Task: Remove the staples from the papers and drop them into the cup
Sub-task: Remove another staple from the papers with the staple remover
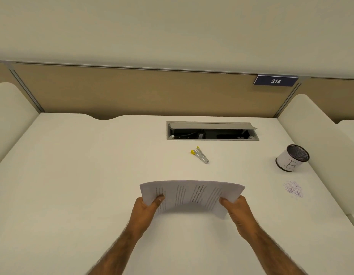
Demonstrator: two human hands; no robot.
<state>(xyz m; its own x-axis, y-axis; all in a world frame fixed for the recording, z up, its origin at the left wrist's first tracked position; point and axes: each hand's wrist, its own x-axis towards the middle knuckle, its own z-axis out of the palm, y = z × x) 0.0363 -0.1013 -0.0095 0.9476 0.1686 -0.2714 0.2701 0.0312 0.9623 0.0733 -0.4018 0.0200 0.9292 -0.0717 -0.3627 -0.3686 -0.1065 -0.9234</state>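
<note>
The papers (192, 195) are held bowed above the near middle of the white bench (82, 175), the left hand (147, 208) gripping their left edge and the right hand (236, 207) gripping their right edge, thumbs on top. Beyond them lies the yellow-handled staple remover (200, 155), with the mesh cup (292, 158) marked "B" far right. A cable hatch (211, 131) sits before a tan partition bearing a "214" sign (275, 81).
</note>
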